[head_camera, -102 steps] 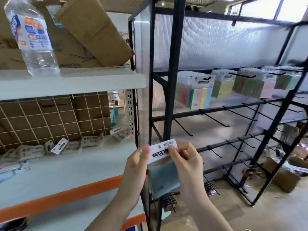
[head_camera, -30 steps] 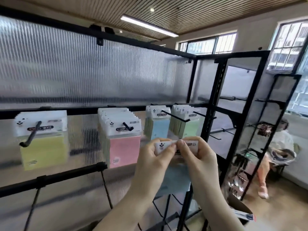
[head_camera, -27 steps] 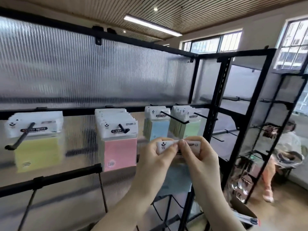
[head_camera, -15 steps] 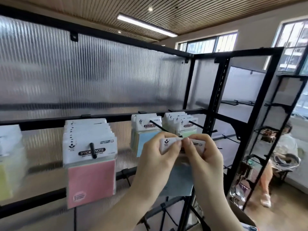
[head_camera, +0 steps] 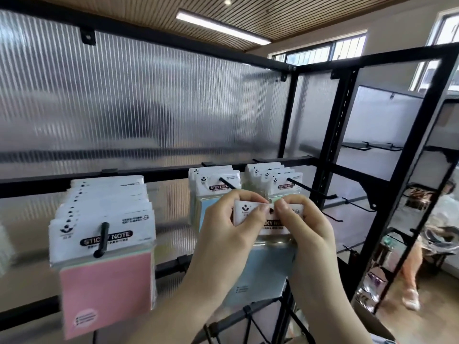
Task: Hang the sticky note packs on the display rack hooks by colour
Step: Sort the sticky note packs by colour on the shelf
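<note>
From my feed the display rack [head_camera: 330, 135] fills the view: a black metal frame backed with ribbed translucent panels, its crossbar running from nine o'clock toward three o'clock at mid height. Off that bar hang three rows of packs. The pink packs [head_camera: 104, 244] sit at about eight o'clock of the view on a black hook [head_camera: 102, 239] whose upturned tip shows in front of the foremost header. The blue packs [head_camera: 213, 187] hang near the centre, with the green packs [head_camera: 278, 182] just beside them toward three o'clock, each row on its own long hook.

Both forearms come up from six o'clock and meet just below the centre. My left hand [head_camera: 223, 234] has its back to the camera, fingers curled over the top of the held blue pack [head_camera: 268, 256] and its thumb pressed on the white header near the hang hole. My right hand [head_camera: 308, 232] mirrors it at the three o'clock side of the header, fingers curled over the top edge, thumb tip just beside the hole. So both hands pinch the same pack, thumbs almost touching. The pack hangs upright in front of the blue and green rows, overlapping their lower parts; I cannot tell whether its hole has reached a hook tip
</note>
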The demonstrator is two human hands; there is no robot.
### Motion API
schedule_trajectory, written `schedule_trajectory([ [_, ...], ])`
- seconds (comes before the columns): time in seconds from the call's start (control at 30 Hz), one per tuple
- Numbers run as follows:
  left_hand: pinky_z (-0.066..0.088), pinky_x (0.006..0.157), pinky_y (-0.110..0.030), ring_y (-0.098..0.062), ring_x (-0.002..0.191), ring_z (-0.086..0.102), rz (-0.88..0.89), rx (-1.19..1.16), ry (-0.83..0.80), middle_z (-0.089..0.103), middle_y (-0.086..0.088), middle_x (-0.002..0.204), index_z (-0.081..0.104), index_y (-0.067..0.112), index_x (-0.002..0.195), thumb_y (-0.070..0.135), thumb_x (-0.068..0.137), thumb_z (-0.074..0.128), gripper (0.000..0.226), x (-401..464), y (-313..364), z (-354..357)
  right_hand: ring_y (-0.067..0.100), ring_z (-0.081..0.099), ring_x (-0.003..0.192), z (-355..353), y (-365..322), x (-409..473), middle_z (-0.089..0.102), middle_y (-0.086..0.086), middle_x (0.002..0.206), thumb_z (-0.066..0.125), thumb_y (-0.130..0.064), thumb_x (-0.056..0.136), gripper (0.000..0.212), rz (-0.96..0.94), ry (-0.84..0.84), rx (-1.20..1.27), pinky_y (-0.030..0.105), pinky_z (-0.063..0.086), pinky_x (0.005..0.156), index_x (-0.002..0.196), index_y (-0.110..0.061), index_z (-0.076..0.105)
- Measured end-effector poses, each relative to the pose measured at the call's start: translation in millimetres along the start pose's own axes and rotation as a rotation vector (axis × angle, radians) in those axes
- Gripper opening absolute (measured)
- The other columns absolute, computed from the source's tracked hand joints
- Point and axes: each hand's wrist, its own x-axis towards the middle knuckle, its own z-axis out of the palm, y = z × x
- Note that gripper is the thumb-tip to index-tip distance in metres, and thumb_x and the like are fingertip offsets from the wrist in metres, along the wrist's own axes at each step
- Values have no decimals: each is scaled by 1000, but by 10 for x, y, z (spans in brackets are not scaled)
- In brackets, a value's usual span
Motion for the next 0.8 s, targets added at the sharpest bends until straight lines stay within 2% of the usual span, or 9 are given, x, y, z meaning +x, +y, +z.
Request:
schedule_trajectory([
  [0.1,42,62,-3,-2,73,63,-10,0,42,69,8,79,66,22,81,19,86,65,6,0,7,30,29,52,72,-48,11,69,58,6,67,66,-29,76,13,29,-47,17,45,36,74,73,-16,65],
  [0.23,40,60,-5,-7,63,54,-27,50,97,65,-1,75,66,21,78,18,85,66,8,13,33,72,27,46,69,-97,-15,123,51,13,67,66,-29,74,15,78,-106,22,39,31,68,73,-14,64],
  [0.37,39,66,-2,2,75,61,-44,75,105,68,11,76,66,21,74,13,85,65,13,30,30,76,26,45,66,-115,10,163,49,15,67,66,-31,74,15,116,-167,15,36,32,65,71,-16,64],
  [0.43,38,65,-2,5,74,60,-48,100,119,67,11,76,65,21,76,15,85,64,11,22,-9,69,22,47,65,-103,58,181,52,11,63,66,-32,75,15,110,-179,-8,32,34,64,71,-17,65],
  [0.53,38,58,-5,5,60,53,-35,184,193,57,12,62,61,25,85,25,87,63,2,-13,-89,55,11,42,57,-71,150,212,46,0,59,71,-29,85,12,-39,-140,-136,21,36,57,79,-21,65],
  [0.57,38,60,-5,6,64,54,-21,210,224,58,18,65,60,26,90,27,87,62,4,-27,-123,43,7,44,58,-52,172,220,51,-5,64,68,-27,85,6,-112,-125,-178,16,37,57,85,-24,63],
  [0.63,42,74,-6,5,84,58,14,271,281,61,18,87,56,25,99,32,86,61,16,-33,-236,4,-1,55,78,-28,225,240,58,-14,88,66,-24,83,20,-242,-80,-276,9,42,71,99,-29,54],
  [0.7,44,83,-12,0,94,57,38,363,338,59,11,97,53,23,104,36,82,59,26,-29,-392,-39,0,54,99,-32,330,277,53,-20,104,68,-18,84,36,-347,-44,-369,12,42,85,104,-38,45],
  [0.8,43,86,-11,-1,97,56,41,471,420,57,6,102,50,22,107,36,82,60,30,-6,-606,-87,11,50,104,-41,529,334,44,-19,106,64,-14,86,43,-505,14,-517,23,41,93,116,-34,42],
])
